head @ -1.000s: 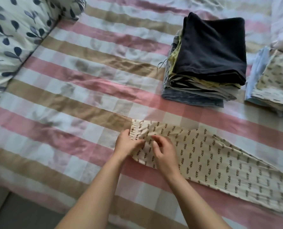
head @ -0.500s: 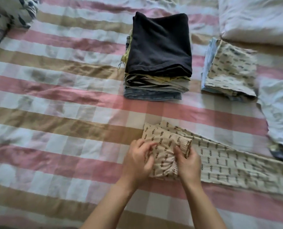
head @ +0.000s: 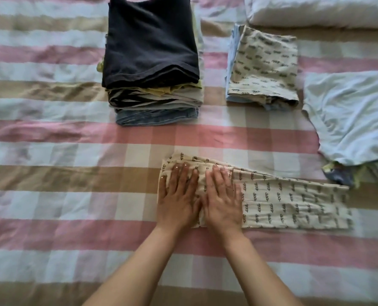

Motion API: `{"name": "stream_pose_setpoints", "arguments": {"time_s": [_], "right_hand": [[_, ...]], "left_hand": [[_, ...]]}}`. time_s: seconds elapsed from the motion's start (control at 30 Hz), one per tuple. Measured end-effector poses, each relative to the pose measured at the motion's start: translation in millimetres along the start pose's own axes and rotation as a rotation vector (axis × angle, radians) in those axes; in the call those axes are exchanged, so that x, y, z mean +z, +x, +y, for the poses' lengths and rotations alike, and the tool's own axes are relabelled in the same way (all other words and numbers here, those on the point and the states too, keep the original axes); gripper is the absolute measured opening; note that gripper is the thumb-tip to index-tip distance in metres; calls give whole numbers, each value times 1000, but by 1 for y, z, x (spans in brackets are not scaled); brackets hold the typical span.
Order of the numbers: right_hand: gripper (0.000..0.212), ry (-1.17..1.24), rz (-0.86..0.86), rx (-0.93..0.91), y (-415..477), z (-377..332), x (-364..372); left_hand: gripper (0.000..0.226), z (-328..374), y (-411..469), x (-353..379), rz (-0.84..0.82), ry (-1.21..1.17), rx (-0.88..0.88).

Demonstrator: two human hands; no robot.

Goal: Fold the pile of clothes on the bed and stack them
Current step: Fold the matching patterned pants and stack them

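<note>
Cream patterned trousers (head: 294,202) lie flat across the striped bed, their left end folded over onto itself. My left hand (head: 179,195) and my right hand (head: 222,198) press side by side on that folded end, palms down with fingers spread and gripping nothing. Behind them stands a tall stack of folded clothes (head: 152,62) with a dark garment on top. To its right sits a smaller folded pile (head: 263,67) topped by a matching cream patterned piece. Unfolded light blue clothes (head: 351,120) lie bunched at the right edge.
The bed cover (head: 73,173) has pink, tan and pale checks. A white pillow (head: 320,12) lies at the back right. Open bed surface stretches to the left of my hands and the tall stack.
My hands carried the waistband end over to the right, laid it down and now press flat on the fold. The view has shifted right and closer.
</note>
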State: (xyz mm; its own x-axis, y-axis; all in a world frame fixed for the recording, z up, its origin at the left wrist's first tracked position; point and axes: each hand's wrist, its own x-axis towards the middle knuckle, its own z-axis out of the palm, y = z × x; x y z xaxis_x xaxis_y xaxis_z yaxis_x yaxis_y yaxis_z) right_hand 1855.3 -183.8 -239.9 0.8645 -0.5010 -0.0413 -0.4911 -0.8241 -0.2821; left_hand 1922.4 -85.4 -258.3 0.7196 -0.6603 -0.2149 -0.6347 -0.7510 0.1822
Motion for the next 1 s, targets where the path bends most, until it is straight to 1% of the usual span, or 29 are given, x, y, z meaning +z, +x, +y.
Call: {"name": "stream_pose_setpoints", "arguments": {"time_s": [0.07, 0.1, 0.13, 0.2, 0.27, 0.3, 0.33, 0.4, 0.47, 0.57, 0.6, 0.67, 0.77, 0.93, 1.0], "right_hand": [[55, -29, -220, 8, -2, 7, 9], [57, -32, -290, 10, -2, 13, 14], [58, -29, -308, 14, -1, 17, 18], [58, -20, -298, -11, -1, 19, 19], [56, 70, -280, -33, -3, 20, 4], [54, 125, -204, -18, -5, 25, -8], [52, 181, -83, 25, -9, 33, -18], [48, 249, 138, 168, -20, 64, -37], [46, 275, 249, 318, -31, 105, -54], [36, 245, 321, 516, -45, 163, -69], [33, 232, 329, 576, -49, 178, -72], [35, 224, 314, 701, -56, 206, -78], [36, 218, 243, 836, -60, 231, -81], [29, 283, 128, 945, -56, 244, -80], [26, 306, 95, 969, -54, 243, -80]], "left_hand": [[64, 1, 0, 1, 20, 11, 15], [65, 1, 1, 2, 22, 17, 21], [64, 1, 0, 3, 17, 15, 18], [62, 4, 0, 1, -10, -8, 15], [61, 17, 0, -9, -35, -40, 63], [61, 28, -1, -15, -37, -48, 107], [59, 41, -2, -20, -11, -64, 158], [50, 73, -6, -24, 54, -140, 260], [43, 112, -4, -24, 71, -237, 321], [38, 172, 5, -22, 17, -384, 362], [37, 188, 8, -21, -7, -416, 368], [32, 219, 13, -15, -43, -450, 368], [26, 246, 21, -1, -24, -443, 335], [26, 269, 27, 11, -60, -537, 262], [23, 273, 28, 11, -77, -612, 197]]}}
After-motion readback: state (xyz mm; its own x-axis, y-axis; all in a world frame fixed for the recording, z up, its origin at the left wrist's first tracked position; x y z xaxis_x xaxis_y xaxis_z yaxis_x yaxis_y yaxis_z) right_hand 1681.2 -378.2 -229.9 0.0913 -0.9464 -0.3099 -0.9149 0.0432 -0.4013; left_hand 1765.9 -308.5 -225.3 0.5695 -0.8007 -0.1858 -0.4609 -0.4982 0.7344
